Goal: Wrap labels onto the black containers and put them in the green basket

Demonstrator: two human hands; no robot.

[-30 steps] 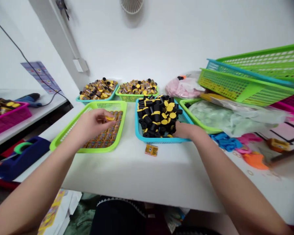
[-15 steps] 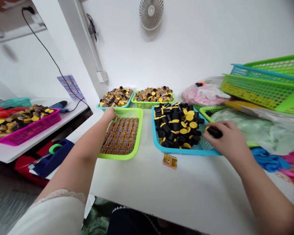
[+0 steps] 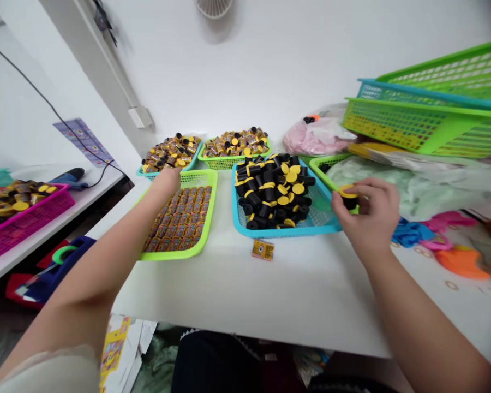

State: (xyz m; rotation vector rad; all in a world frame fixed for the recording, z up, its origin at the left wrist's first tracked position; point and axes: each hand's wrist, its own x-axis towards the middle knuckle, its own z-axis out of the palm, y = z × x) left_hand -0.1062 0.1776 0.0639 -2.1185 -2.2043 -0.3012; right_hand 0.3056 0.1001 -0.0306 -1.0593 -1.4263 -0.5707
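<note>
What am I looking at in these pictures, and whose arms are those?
There's no machine here, just a person. The camera is worn on their head, so you see what they see, looking down at their own arms. On the white table stand plastic baskets. The blue basket is full of black tubes with yellow lids, and the green basket holds neat rows of small printed packets. The right hand holds one black tube with a yellow lid. The left hand is at the far edge of the green basket.
</note>
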